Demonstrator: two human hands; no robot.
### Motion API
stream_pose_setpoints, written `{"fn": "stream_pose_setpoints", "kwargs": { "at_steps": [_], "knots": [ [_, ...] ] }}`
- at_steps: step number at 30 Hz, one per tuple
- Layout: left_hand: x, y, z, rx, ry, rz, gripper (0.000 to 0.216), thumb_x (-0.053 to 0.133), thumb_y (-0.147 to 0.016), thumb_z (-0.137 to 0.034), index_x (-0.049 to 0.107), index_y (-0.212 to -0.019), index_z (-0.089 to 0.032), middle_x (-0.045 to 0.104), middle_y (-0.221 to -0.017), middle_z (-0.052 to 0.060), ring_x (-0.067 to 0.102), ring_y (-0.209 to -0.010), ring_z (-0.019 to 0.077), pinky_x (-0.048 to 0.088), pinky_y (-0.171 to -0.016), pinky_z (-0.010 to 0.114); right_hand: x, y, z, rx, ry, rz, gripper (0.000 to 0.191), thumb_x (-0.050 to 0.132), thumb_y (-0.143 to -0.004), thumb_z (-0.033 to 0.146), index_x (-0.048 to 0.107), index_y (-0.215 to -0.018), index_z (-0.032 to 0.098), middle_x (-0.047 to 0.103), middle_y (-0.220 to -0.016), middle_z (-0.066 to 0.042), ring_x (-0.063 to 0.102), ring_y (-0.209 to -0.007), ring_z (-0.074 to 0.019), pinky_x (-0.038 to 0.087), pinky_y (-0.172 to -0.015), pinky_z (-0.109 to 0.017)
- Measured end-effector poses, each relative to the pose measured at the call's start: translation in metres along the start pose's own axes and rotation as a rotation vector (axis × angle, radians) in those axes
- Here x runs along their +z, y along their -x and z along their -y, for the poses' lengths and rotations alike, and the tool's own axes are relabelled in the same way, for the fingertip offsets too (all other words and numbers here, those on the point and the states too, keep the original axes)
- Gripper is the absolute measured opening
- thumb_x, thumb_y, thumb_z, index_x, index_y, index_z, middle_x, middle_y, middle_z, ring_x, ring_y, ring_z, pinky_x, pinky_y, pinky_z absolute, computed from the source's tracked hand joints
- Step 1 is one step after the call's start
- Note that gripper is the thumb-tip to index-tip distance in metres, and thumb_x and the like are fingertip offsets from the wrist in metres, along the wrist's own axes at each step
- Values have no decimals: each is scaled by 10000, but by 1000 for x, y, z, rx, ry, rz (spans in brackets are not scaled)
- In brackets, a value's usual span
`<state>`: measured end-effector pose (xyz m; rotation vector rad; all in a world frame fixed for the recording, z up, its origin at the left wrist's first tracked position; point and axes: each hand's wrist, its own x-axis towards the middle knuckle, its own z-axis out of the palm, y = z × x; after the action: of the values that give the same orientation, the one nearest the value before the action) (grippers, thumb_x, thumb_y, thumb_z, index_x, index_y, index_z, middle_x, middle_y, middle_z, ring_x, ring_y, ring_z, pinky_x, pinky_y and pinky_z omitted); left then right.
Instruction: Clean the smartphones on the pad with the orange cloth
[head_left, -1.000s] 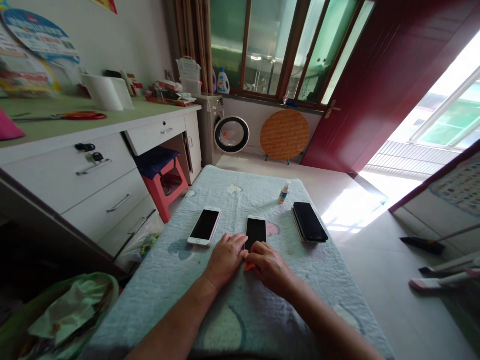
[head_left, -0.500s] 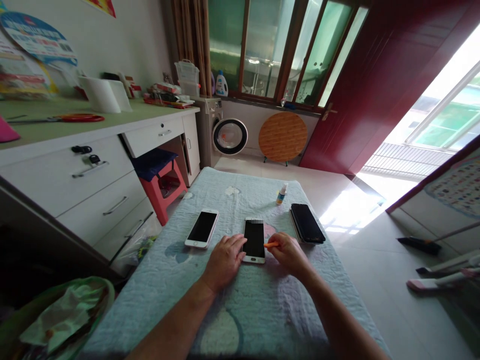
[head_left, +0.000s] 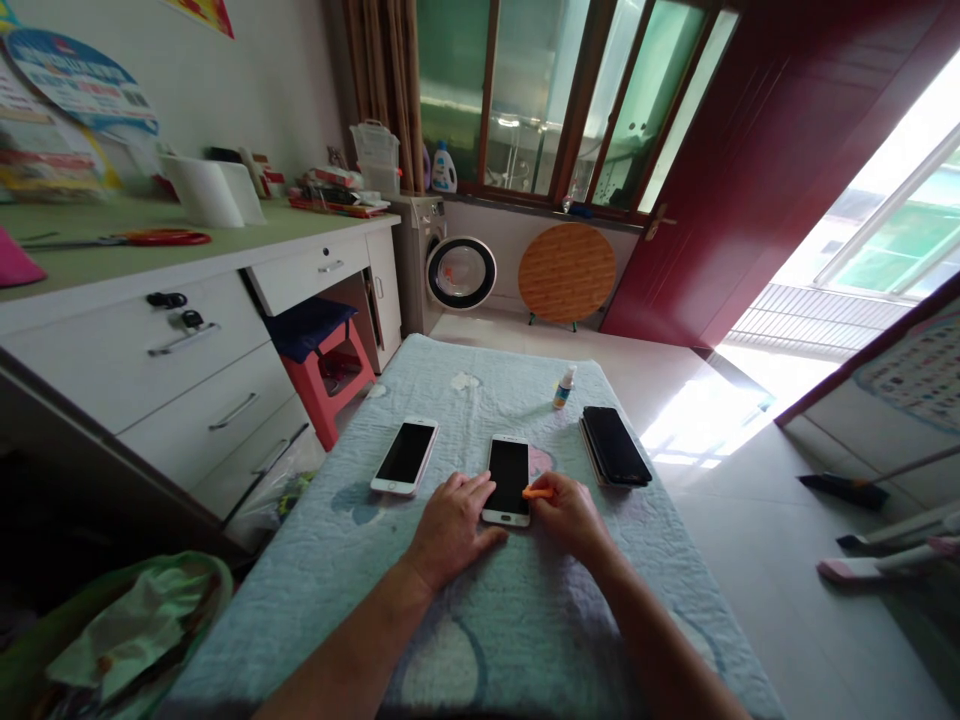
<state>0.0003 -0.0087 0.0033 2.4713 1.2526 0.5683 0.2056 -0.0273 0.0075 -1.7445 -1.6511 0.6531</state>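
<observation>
In the middle of the cloth-covered table lies a white smartphone (head_left: 509,475) with a dark screen, face up. My left hand (head_left: 454,520) rests against its left edge, fingers stretched out together and the thumb apart near the bottom corner. Between the fingertips of my right hand (head_left: 566,512) is a small orange plastic tool (head_left: 537,492), its exact kind unclear. The tool's tip meets the phone's right edge. To the left, a second white phone (head_left: 406,457) lies face up. On the right, a black phone (head_left: 615,446) rests on top of something pale-edged.
A small spray bottle (head_left: 564,388) stands toward the table's back right, on the pale blue cloth (head_left: 510,375). Left of the table are a red stool (head_left: 328,385), a white drawer desk (head_left: 187,370) and a green bin (head_left: 214,600). A washing machine (head_left: 420,255) is behind.
My right hand and the orange tool have shifted slightly down along the phone's right edge, the tool now angled differently. My left thumb has moved down off the phone's side and spread out.
</observation>
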Motion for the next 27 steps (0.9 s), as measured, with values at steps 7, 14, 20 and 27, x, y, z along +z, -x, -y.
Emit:
{"fn": "stream_pose_setpoints", "kwargs": {
  "at_steps": [7,14,20,27],
  "knots": [
    [6,-1,-2,11,-51,-43,560,696,-794,-428,555,-1256,-144,598,-1278,129,539,-1134,297,414,-985,420,12,1,-3,255,-519,32,282,653,-640,461,557,-675,198,453,-473,71,364,-395,-74,252,-396,-198],
    [7,1,-4,23,-132,-27,533,652,-839,-436,562,-1247,-106,576,-1300,155,545,-1108,302,425,-981,406,14,6,6,222,-570,22,329,674,-655,499,540,-717,205,423,-460,81,352,-392,-72,249,-388,-194],
    [8,1,-5,37,-166,-33,538,539,-888,-534,554,-1234,-123,588,-1276,155,557,-1097,296,442,-959,413,9,27,12,99,-418,46,246,640,-733,437,568,-732,201,532,-562,34,440,-469,-90,337,-438,-195],
    [16,0,-5,69,-255,-83,476,519,-918,-484,543,-1222,-118,607,-1232,164,585,-1041,291,493,-889,421,2,18,24,-39,-167,-47,103,593,-746,294,628,-737,198,626,-653,2,549,-594,-127,411,-564,-213]
  ]
}}
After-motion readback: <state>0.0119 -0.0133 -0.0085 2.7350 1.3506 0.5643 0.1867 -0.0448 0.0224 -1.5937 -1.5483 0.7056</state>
